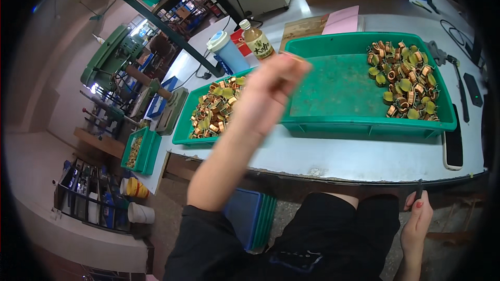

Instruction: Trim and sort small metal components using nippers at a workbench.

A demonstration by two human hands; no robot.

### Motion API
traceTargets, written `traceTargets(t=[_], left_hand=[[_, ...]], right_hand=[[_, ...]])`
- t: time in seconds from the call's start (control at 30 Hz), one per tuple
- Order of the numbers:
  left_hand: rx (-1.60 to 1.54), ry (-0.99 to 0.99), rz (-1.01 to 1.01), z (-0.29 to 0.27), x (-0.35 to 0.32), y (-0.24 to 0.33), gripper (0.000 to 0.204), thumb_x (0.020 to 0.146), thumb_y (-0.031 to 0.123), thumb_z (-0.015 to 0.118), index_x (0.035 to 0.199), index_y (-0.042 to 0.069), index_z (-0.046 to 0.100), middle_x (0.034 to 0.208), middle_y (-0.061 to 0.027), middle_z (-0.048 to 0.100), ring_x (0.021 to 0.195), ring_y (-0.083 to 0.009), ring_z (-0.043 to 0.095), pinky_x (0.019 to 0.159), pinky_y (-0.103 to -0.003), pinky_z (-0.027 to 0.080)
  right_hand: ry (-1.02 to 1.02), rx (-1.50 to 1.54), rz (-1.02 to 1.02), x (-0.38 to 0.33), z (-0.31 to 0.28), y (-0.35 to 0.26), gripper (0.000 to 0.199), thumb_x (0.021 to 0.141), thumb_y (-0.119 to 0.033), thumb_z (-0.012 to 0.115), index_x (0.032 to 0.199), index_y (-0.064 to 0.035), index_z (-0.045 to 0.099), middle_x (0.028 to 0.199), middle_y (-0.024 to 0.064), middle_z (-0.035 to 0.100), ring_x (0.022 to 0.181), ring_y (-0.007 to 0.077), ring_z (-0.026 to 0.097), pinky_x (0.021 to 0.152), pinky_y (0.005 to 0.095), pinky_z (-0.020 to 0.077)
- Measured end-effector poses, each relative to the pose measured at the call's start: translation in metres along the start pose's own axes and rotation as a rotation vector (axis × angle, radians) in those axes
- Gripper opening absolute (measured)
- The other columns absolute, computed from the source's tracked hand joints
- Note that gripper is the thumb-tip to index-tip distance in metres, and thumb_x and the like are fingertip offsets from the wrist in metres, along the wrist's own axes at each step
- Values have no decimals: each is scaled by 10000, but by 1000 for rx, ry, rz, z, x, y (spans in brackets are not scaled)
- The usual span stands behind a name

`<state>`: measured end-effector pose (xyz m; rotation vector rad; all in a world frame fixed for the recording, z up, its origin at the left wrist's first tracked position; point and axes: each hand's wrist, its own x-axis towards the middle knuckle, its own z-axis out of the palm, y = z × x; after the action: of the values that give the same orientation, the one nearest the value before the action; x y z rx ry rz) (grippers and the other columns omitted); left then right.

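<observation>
Both hands grip: left hand (268,91) (blurred) perhaps pinches something small, right hand (416,221) a thin dark tool (419,189).

A workshop seen from above: a pale grey workbench (333,158) crosses the view. To the left, a green machine (107,57) stands under bright window light (138,27), beside a concrete floor (31,161) and low shelving (83,192).
</observation>
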<state>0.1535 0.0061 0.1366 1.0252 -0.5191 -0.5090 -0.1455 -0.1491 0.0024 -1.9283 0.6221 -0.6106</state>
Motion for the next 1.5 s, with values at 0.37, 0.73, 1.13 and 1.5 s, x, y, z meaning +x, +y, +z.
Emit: traceTargets(t=[0.37, 0.73, 1.13, 1.5], left_hand=[[395, 500, 105, -175, 32, 102, 248, 839, 10, 601, 1014, -150, 529, 960, -203, 598, 917, -261, 636, 833, -244, 537], [1467, 414, 143, -153, 24, 67, 188, 769, 87, 693, 854, -33, 578, 787, -108, 625, 679, -179, 650, 573, -225, 507], [1946, 364, 145, -186, 55, 67, 194, 767, 160, 671, 750, -31, 641, 673, -106, 624, 560, -211, 586, 546, -313, 475], [1926, 339, 366, -134, 33, 61, 216, 808, 181, 628, 787, -30, 673, 705, -104, 657, 590, -192, 573, 590, -288, 477]], right_hand=[[-50, -6, -7, -9, -7, 18, 289, 969, -197, 306, 794, -32, 466, 700, 54, 448, 616, 151, 395, 585, 262, 327], [-128, -104, -37, -13, -5, 10, 246, 951, -177, 371, 796, -25, 487, 725, 68, 457, 626, 166, 411, 579, 273, 328], [-173, -156, 14, -13, -2, 4, 220, 939, -166, 400, 808, -10, 484, 733, 88, 459, 627, 190, 411, 586, 291, 334], [-203, -193, -11, -11, 2, 5, 154, 901, -124, 422, 836, 0, 485, 746, 106, 468, 637, 218, 417, 596, 311, 344]])
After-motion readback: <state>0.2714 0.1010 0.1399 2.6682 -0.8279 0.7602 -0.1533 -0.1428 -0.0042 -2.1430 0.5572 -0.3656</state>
